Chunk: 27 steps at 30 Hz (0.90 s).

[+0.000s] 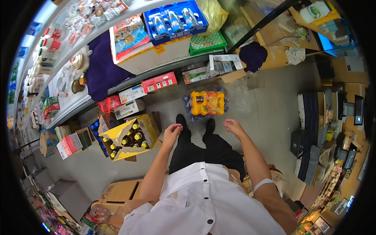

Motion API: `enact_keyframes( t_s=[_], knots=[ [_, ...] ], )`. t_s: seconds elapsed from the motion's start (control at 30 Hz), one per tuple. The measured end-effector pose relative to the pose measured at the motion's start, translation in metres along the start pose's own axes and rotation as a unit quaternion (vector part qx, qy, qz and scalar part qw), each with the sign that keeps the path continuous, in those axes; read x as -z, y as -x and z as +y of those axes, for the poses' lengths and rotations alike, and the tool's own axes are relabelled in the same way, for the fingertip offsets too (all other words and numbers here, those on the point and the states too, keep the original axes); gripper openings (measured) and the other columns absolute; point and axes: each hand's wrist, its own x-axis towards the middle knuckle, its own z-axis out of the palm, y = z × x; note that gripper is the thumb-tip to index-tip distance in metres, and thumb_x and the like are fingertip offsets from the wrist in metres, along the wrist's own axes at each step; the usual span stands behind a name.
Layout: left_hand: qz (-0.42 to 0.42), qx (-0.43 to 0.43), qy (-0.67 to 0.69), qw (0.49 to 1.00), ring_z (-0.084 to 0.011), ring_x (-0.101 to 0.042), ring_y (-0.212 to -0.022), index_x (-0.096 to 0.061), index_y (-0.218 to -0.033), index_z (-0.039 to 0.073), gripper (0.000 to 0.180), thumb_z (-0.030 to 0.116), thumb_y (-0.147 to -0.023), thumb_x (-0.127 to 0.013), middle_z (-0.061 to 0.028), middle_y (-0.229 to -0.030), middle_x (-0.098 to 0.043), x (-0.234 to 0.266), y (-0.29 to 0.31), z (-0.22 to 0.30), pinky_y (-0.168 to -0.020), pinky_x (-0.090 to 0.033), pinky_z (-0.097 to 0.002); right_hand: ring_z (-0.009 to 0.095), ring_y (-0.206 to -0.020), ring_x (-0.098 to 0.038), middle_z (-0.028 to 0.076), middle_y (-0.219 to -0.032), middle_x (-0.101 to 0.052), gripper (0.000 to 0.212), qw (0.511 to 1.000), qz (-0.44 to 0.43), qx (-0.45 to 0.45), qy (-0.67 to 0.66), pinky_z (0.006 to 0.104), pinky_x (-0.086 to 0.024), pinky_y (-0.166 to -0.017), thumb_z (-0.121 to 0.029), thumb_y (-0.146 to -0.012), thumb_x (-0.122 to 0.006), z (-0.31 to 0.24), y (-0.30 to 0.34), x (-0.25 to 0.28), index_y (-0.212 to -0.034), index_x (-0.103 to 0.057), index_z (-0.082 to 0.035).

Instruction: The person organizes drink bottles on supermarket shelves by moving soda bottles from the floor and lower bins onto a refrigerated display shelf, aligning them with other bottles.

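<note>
One left hand (171, 134) and one right hand (234, 127), set apart, both released, fingers loosely curled. One yellow multipack (206, 103), on the floor (270, 117), ahead of and between them. One yellow carton (146, 122) of yellow-capped bottles (138, 136), left of the left hand.

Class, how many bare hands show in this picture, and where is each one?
2. In the picture, the left hand is below and left of the yellow drinks pack; the right hand is below and right of it. Neither is hidden.
</note>
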Motion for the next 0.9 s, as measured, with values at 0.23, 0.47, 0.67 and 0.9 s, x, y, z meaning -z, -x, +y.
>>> enact_keyframes(
  t_s=[0.23, 0.47, 0.67, 0.9],
  knots=[
    [0.013, 0.034, -0.011, 0.999, -0.0143, -0.062, -0.097, -0.06, -0.113, -0.002, 0.023, 0.008, -0.094, -0.053, -0.0084, -0.106, -0.067, -0.046, -0.052, -0.057, -0.081, -0.048, -0.0266, 0.021, -0.114, -0.056, 0.011, -0.133, -0.052, 0.056, 0.997, 0.035, 0.019, -0.071, 0.0324, -0.047, -0.091, -0.013, -0.084, -0.066, 0.022, -0.089, -0.019, -0.134, -0.044, -0.001],
    [0.03, 0.046, -0.024, 0.998, -0.0185, -0.062, -0.104, -0.058, -0.116, -0.001, 0.025, 0.014, -0.098, -0.051, -0.0103, -0.109, -0.065, -0.06, -0.034, -0.099, -0.087, -0.049, -0.0301, 0.025, -0.102, -0.063, 0.014, -0.11, -0.064, 0.04, 0.986, 0.074, 0.149, 0.005, 0.0335, -0.048, -0.086, -0.007, -0.08, -0.064, 0.037, -0.214, -0.024, -0.117, -0.054, 0.005],
    [0.098, 0.109, -0.059, 0.987, -0.0187, -0.065, -0.097, -0.058, -0.112, -0.002, 0.021, 0.011, -0.098, -0.052, -0.0107, -0.105, -0.066, -0.03, 0.023, -0.126, -0.085, -0.051, -0.0299, 0.016, -0.073, -0.066, 0.011, -0.091, -0.068, 0.03, 0.995, 0.082, 0.028, 0.058, 0.0295, -0.053, -0.064, -0.012, -0.079, -0.072, 0.065, -0.271, -0.017, -0.101, -0.061, 0.005],
    [0.132, 0.151, -0.09, 0.976, -0.0191, -0.065, -0.094, -0.059, -0.109, -0.002, 0.018, 0.01, -0.098, -0.05, -0.0107, -0.101, -0.066, -0.006, 0.047, -0.146, -0.085, -0.052, -0.0309, 0.016, -0.081, -0.066, 0.013, -0.097, -0.068, 0.039, 0.998, -0.022, 0.005, -0.061, 0.0295, -0.053, -0.072, -0.01, -0.079, -0.074, 0.019, -0.238, -0.009, -0.11, -0.057, 0.005]
  ],
)
